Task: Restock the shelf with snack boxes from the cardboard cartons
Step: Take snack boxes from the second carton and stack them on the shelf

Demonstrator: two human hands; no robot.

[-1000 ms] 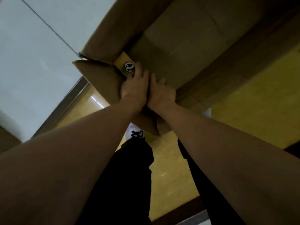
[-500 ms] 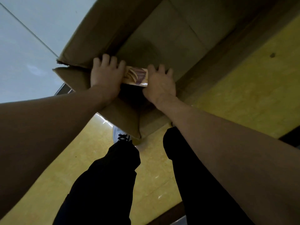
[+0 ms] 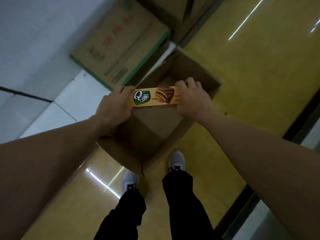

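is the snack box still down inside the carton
No, both hands, left and right, hold the snack box by its ends above the open carton.

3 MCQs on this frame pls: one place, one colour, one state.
1. Where is the long orange snack box?
A. above the open brown cardboard carton
B. on the floor
C. on a shelf

2. Colour of the shoes?
A. red
B. light grey
C. black

3. How is the box held?
A. left hand only
B. right hand only
C. both hands

Key: 1 A, it hangs over the carton's opening; 2 B, pale shoes below black trousers; 3 C, one hand grips each end.
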